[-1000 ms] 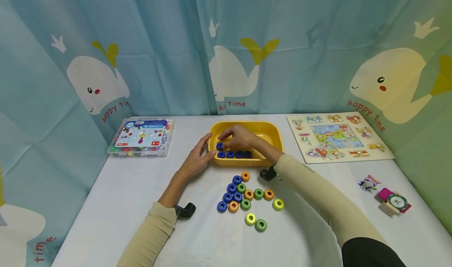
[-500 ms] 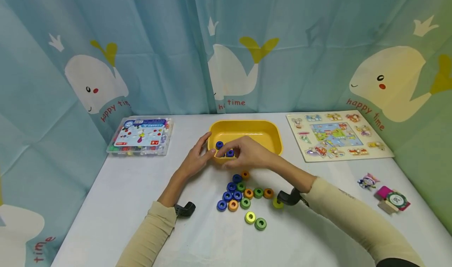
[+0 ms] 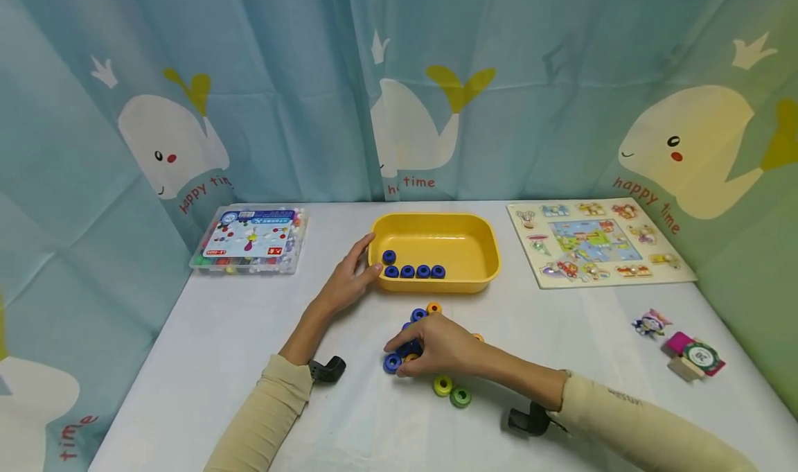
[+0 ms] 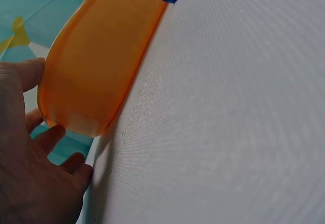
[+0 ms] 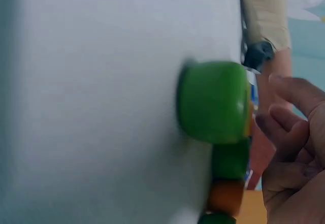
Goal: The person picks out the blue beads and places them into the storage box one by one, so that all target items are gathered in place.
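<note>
The left hand (image 3: 344, 285) holds the left end of the yellow tray (image 3: 480, 250). Thumb and fingers span that end, as the left wrist view of the tray (image 4: 96, 66) also shows. Several dark blue rings (image 3: 423, 272) lie in the tray, in a row along its front wall with one behind at the left. The right hand (image 3: 445, 347) is over the loose rings in front of the tray, its thumb and index finger apart around a blue ring (image 3: 392, 363) on the table. Beside this hand are a yellow ring (image 3: 442, 386) and a green ring (image 3: 460, 397). The hand covers other rings.
A clear case (image 3: 249, 240) of colourful pieces stands at the back left. At the back right lies a wooden puzzle board (image 3: 595, 242). A small figurine (image 3: 651, 324) and some blocks with a round chip (image 3: 701, 356) are at the right. A patterned curtain (image 3: 299, 111) encloses the table.
The right hand has left the tray and moved toward the person, down to the loose rings. The blue rings stay in the tray. The left hand keeps its place.
</note>
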### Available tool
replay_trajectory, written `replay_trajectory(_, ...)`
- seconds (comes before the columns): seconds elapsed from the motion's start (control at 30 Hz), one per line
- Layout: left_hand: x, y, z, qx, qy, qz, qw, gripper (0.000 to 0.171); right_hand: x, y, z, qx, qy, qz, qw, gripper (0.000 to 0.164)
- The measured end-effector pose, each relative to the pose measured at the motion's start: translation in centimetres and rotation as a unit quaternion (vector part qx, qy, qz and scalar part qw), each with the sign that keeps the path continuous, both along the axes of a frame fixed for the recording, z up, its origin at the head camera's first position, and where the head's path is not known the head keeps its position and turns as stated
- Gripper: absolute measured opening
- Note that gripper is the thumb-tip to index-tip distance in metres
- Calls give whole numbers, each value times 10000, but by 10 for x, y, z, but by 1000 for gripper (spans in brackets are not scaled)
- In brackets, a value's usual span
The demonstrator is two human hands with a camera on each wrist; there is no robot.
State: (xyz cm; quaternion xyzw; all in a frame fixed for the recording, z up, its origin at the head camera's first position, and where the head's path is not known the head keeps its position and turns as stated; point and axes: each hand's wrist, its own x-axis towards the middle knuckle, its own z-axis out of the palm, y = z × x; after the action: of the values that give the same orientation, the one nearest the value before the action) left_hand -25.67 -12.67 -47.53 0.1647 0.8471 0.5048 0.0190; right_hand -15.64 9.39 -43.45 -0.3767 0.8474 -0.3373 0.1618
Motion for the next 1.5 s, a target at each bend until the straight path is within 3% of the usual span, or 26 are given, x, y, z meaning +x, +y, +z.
replay_trajectory(0.47,0,1,1,58,41,-61,10000,63,6,-8,-12,323,810,205,9960,29)
replay_trajectory(0.83,0,1,0,95,37,-56,9999,63,5,-8,-10,402,716,214,9964,27)
replay_trajectory(1.03,0,0,0,137,18,-71,9999,62,0,-3,11,72,473,84,9988,28)
replay_trajectory(1.27,0,0,-1,64,29,-64,10000,62,-23,9,47,-292,577,-364,9972,27)
replay_trajectory(1.5,0,0,0,-9,8,-46,10000,63,-76,17,59,-656,687,-1106,9893,30)
